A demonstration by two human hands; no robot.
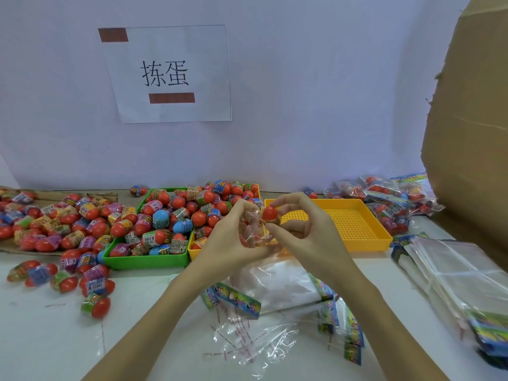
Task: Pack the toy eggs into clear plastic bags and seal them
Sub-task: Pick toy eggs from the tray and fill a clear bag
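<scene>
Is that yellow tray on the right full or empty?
Empty. The yellow tray shows its bare perforated floor, while the green tray beside it is heaped with toy eggs.

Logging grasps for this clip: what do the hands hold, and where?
Right hand pinches a toy egg at its lower half; left hand grips the clear plastic bag near its opening.

Paper sign (167,74) on wall; cardboard sheet (470,127) at right.
</scene>
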